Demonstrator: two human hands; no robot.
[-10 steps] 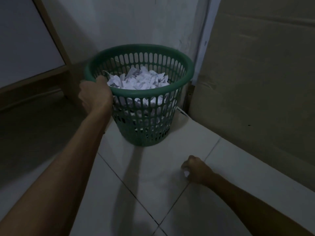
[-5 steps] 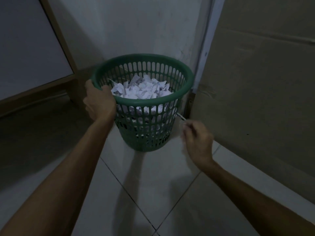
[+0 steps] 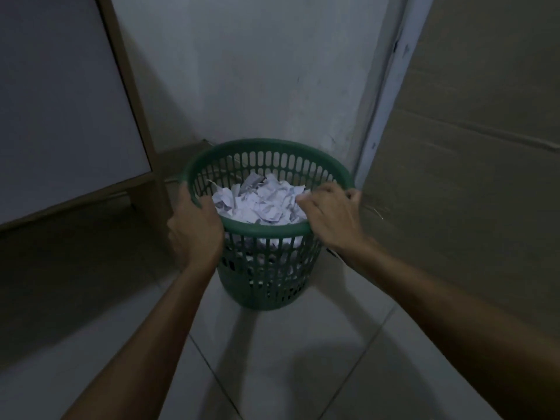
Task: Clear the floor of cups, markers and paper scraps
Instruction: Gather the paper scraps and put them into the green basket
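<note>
White paper scraps heaped in upright green basket.

Wood-framed white board leaning left; brown cardboard sheet right; grey wall behind; pale tiled floor.

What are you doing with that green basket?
A person is tidying paper off the floor. The green basket stands on the tiles in a corner, nearly full of torn white paper scraps. The left hand grips its rim, and the right hand reaches over the opposite side of the rim, fingers curled above the pile. Whether it holds a scrap is unclear.
</note>
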